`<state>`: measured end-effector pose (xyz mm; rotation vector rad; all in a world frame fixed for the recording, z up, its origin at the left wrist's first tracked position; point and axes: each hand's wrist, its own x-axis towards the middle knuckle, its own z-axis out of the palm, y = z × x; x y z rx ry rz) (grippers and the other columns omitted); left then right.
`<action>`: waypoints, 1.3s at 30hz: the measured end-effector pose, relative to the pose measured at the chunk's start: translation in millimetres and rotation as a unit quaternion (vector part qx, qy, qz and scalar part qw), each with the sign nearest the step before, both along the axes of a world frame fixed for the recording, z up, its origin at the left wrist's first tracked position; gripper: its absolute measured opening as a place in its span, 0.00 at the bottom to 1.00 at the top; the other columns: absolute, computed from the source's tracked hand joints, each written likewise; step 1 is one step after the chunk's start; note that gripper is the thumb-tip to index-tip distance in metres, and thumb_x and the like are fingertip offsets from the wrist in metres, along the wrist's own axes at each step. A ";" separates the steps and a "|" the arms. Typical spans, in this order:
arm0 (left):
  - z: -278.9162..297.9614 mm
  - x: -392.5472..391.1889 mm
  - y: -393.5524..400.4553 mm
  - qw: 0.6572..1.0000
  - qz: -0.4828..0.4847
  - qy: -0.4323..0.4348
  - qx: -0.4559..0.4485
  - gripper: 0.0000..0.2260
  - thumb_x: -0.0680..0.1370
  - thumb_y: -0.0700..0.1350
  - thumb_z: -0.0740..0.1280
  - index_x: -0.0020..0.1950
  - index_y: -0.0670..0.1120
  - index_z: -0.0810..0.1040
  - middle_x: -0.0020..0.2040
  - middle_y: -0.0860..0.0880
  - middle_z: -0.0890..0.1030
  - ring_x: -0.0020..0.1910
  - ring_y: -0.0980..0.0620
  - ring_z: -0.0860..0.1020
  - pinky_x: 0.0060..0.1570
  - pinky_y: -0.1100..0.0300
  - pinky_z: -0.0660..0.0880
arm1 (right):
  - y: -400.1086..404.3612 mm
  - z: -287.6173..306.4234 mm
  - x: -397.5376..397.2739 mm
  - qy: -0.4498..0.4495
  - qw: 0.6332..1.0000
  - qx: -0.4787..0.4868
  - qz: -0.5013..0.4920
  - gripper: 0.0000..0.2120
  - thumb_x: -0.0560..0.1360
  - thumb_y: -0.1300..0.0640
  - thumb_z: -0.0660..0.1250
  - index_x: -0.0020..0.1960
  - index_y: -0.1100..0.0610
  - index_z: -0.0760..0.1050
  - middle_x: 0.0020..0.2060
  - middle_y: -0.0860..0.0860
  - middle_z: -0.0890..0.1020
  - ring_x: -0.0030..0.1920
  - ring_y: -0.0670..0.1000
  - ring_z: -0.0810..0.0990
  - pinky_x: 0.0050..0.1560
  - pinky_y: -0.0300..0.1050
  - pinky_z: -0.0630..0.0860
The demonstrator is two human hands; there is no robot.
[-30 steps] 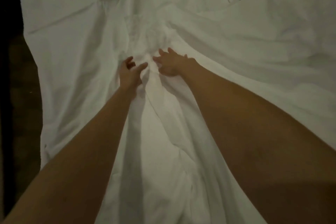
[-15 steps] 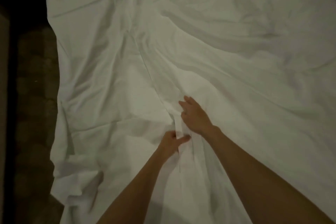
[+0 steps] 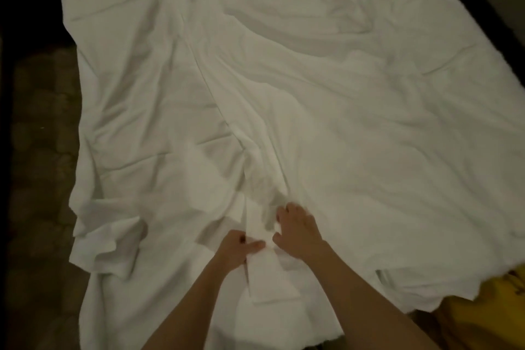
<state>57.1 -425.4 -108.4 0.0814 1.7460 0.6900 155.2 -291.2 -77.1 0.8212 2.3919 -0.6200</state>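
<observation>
White sheet [image 3: 312, 122] is spread crumpled right of the dark floor [image 3: 39, 179] and is pinched at a folded strip near its close edge by the left hand [image 3: 235, 250], while the right hand [image 3: 298, 233] is laid on it just beside, its grasp not discernible.

Left hand [image 3: 237, 247] beside right hand [image 3: 298, 233], both on sheet [image 3: 341, 122].

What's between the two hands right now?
Head view: a raised fold of the crumpled white fabric sheet runs between left hand and right hand; nothing else.
</observation>
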 end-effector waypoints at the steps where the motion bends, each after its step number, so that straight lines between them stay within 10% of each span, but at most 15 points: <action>1: 2.0 -0.7 -12.1 1.000 0.027 0.011 -0.006 0.13 0.70 0.46 0.77 0.44 0.36 0.81 0.42 0.40 0.83 0.45 0.40 0.83 0.48 0.46 0.79 | -7.4 -1.0 9.4 -0.018 1.000 -0.023 0.012 0.18 0.75 0.53 0.61 0.63 0.57 0.66 0.60 0.54 0.69 0.60 0.56 0.70 0.56 0.50 0.69; 6: 7.9 29.1 -60.0 0.994 0.080 0.056 -0.054 0.12 0.72 0.46 0.75 0.44 0.36 0.83 0.37 0.41 0.83 0.34 0.48 0.81 0.33 0.56 0.78 | -41.1 10.8 44.2 -0.062 0.987 -0.149 -0.005 0.20 0.76 0.57 0.63 0.67 0.59 0.67 0.65 0.58 0.70 0.65 0.58 0.70 0.62 0.51 0.67; 12: 25.8 70.6 -54.0 0.996 0.033 0.041 -0.070 0.07 0.71 0.41 0.75 0.41 0.39 0.81 0.33 0.46 0.81 0.31 0.51 0.79 0.30 0.61 0.77 | -50.8 17.3 79.1 -0.062 0.985 -0.059 0.150 0.26 0.75 0.52 0.65 0.69 0.58 0.62 0.67 0.57 0.66 0.67 0.59 0.65 0.63 0.56 0.63; 18: 26.2 58.3 -81.3 0.975 -0.006 0.140 -0.171 0.15 0.69 0.49 0.77 0.46 0.39 0.79 0.41 0.44 0.79 0.45 0.44 0.80 0.36 0.60 0.75 | -28.0 20.2 106.7 -0.108 0.978 -0.029 0.178 0.28 0.76 0.53 0.64 0.73 0.56 0.59 0.71 0.56 0.62 0.72 0.58 0.60 0.68 0.56 0.60; 28: 15.6 91.7 -99.9 0.975 0.070 0.060 -0.201 0.15 0.69 0.39 0.76 0.51 0.36 0.76 0.50 0.36 0.80 0.44 0.40 0.82 0.34 0.53 0.79 | 21.8 26.1 152.8 -0.097 0.993 -0.063 0.026 0.20 0.80 0.52 0.56 0.71 0.55 0.65 0.67 0.54 0.71 0.67 0.55 0.70 0.66 0.49 0.64; 32: 17.9 101.4 -111.4 0.969 0.055 0.092 -0.220 0.07 0.71 0.34 0.73 0.38 0.34 0.76 0.31 0.38 0.81 0.24 0.48 0.81 0.20 0.63 0.72 | 57.4 33.2 176.4 -0.089 0.995 -0.014 -0.044 0.16 0.80 0.52 0.55 0.65 0.56 0.69 0.62 0.53 0.75 0.61 0.54 0.73 0.60 0.48 0.69; 35: 22.0 104.6 -112.9 0.965 0.028 0.118 -0.233 0.09 0.71 0.37 0.73 0.35 0.38 0.75 0.25 0.44 0.80 0.29 0.47 0.83 0.28 0.61 0.77 | 72.7 40.1 192.4 -0.098 0.993 0.019 -0.068 0.16 0.80 0.51 0.56 0.64 0.56 0.68 0.61 0.54 0.74 0.60 0.54 0.73 0.59 0.48 0.70; 39: 29.4 104.3 -106.3 0.963 -0.003 0.107 -0.246 0.11 0.69 0.35 0.72 0.47 0.36 0.73 0.38 0.40 0.83 0.31 0.44 0.83 0.30 0.58 0.78 | 88.6 42.7 210.7 -0.096 0.981 0.093 -0.143 0.21 0.79 0.50 0.59 0.69 0.56 0.62 0.66 0.55 0.65 0.65 0.56 0.67 0.62 0.51 0.68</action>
